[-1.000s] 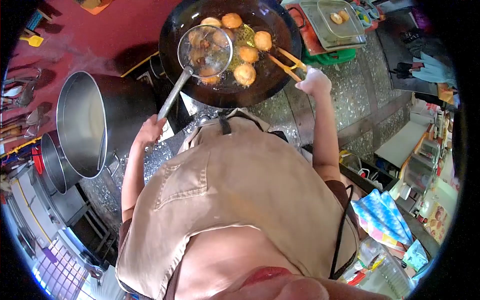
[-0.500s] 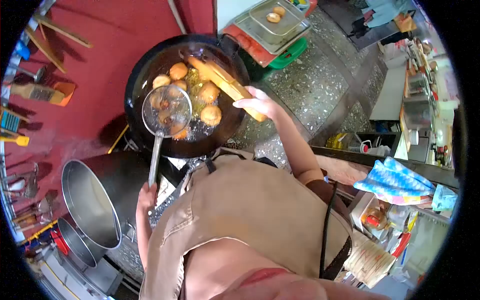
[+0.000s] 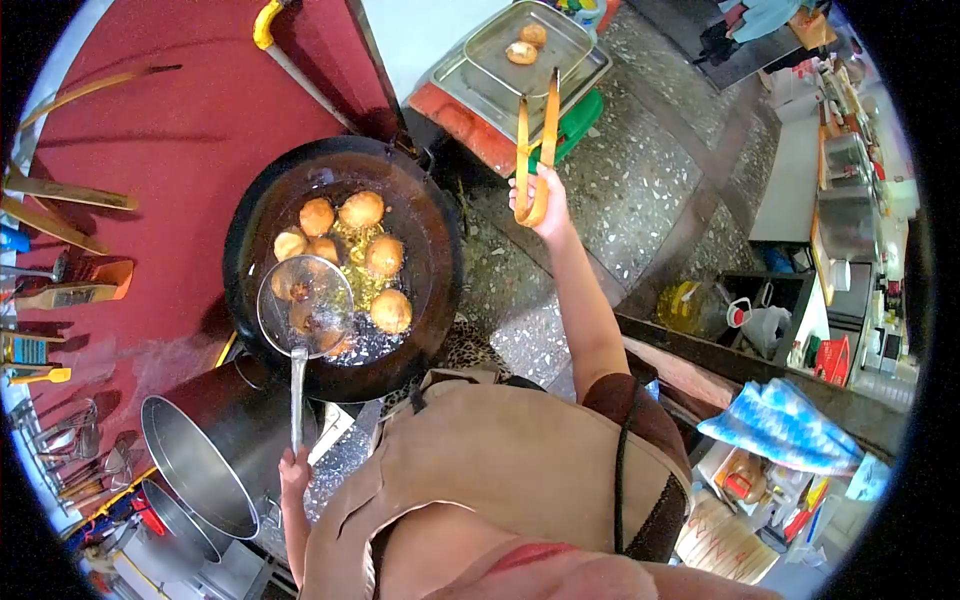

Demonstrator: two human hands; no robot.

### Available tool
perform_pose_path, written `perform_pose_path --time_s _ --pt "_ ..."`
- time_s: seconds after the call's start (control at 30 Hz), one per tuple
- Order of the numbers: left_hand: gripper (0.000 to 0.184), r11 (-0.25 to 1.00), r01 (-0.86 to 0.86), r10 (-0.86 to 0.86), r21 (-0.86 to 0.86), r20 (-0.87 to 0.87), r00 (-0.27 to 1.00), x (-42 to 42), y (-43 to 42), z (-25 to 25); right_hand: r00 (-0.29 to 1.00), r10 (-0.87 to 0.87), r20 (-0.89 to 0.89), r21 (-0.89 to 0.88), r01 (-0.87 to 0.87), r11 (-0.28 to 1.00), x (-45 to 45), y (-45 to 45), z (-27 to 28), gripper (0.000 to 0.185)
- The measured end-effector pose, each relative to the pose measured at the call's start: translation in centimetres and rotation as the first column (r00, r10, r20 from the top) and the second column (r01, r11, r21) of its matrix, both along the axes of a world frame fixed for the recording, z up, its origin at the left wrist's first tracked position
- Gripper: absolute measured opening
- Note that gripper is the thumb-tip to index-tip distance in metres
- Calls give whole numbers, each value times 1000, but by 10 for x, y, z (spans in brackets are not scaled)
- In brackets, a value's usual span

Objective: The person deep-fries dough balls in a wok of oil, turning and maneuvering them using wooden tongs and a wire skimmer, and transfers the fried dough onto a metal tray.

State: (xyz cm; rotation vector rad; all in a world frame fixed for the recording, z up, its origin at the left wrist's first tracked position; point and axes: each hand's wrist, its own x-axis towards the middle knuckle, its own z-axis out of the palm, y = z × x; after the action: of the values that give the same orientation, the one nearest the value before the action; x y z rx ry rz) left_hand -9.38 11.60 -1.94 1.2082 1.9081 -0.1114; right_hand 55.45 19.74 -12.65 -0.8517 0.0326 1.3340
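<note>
My left hand (image 3: 293, 474) is wrapped round the metal handle of a skimmer (image 3: 298, 385). The skimmer's round mesh bowl lies over the left side of a large dark wok (image 3: 428, 255), partly covering what is beneath. Several golden-brown fried balls (image 3: 384, 256) sit in bubbling oil among yellow bits. To the right of the wok, my right hand (image 3: 552, 205) grips wooden tongs (image 3: 549, 130) near their bent end. The tongs' tips are apart, with nothing between them, at the near edge of a metal tray (image 3: 455, 80). Two browned pieces (image 3: 521, 52) lie on the tray.
A green basin (image 3: 582, 125) shows beneath the tray. Tall metal pots (image 3: 205, 465) stand left of my body. Utensils, including an orange-ended spatula (image 3: 115, 275), hang on the red wall. A blue-and-white cloth (image 3: 785, 430) lies on the right, near an oil jug (image 3: 690, 305).
My right hand has carried the tongs from over the wok to the tray, turning their tips away from me. My left hand still holds the skimmer in the wok. The view has shifted.
</note>
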Motion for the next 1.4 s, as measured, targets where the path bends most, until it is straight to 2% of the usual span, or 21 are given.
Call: perform_pose_path --time_s 0.03,0.13,0.2,0.23,0.27,0.3,0.33,0.37,0.4,0.43,0.47,0.57,0.6,0.67,0.73,0.83,1.07,1.13,1.2,1.4 --pt "26 1000 -15 15 -5 16 1000 5 1 5 999 -1 -51 23 2 1000 4 4 -7 47" --pt "25 997 -65 66 -30 33 997 -3 -4 2 999 -11 -46 33 12 999 -4 6 -14 51" --pt "25 1000 3 -3 9 44 999 -2 -6 4 998 20 -64 32 -18 999 -12 1 -13 53" --pt "27 999 -24 23 27 62 998 -3 -7 0 997 37 -68 51 -34 998 -17 3 -5 55" --pt "26 998 -58 58 -32 15 998 -4 -5 -1 997 -32 -68 -39 30 999 -23 3 4 57" --pt "28 998 -62 63 -23 49 997 -8 -7 -3 996 -2 -85 8 3 1000 -25 0 6 57" --pt "31 998 56 -55 32 -32 998 -27 -9 -18 994 39 -106 53 -34 998 -25 -4 6 57" --pt "34 999 34 -34 30 -15 999 -26 -8 -17 995 23 -93 36 -20 999 -29 -5 13 58" --pt "35 993 89 -88 79 -8 996 -42 -9 -31 985 84 -148 146 -63 987 -28 -8 8 59" --pt "33 990 120 -119 70 -26 993 -29 -5 -20 984 115 -140 199 -86 976 -29 -11 11 60" --pt "30 1000 -6 6 -4 31 999 -18 -3 -11 968 165 -188 262 -112 958 -31 -13 14 61" --pt "31 997 61 -60 39 -11 998 -28 -2 -23 952 215 -218 275 -152 949 -44 -22 31 66" --pt "35 997 74 -77 -35 -66 995 -6 6 -1 953 216 -212 264 -157 952 -50 -24 37 68" --pt "39 997 24 -27 -75 -34 999 5 13 10 944 249 -216 285 -183 941 -61 -30 46 71" --pt "35 999 12 -13 -35 -12 1000 10 15 12 939 272 -209 314 -199 928 -77 -36 55 73" --pt "40 995 36 -41 -92 -45 998 16 20 25 953 259 -156 252 -215 944 -101 -44 75 73" --pt "41 992 125 -125 -21 -36 991 18 19 29 950 311 -27 251 -295 922 -151 -69 105 67" --pt "41 990 144 -144 -15 -29 989 15 21 28 955 294 -28 260 -277 925 -164 -81 107 63" --pt "42 975 220 -218 27 -62 974 10 25 22 967 242 80 136 -251 958 -177 -94 111 59" --pt "43 970 240 -239 28 -36 970 8 31 23 983 158 97 65 -164 984 -204 -123 123 55"
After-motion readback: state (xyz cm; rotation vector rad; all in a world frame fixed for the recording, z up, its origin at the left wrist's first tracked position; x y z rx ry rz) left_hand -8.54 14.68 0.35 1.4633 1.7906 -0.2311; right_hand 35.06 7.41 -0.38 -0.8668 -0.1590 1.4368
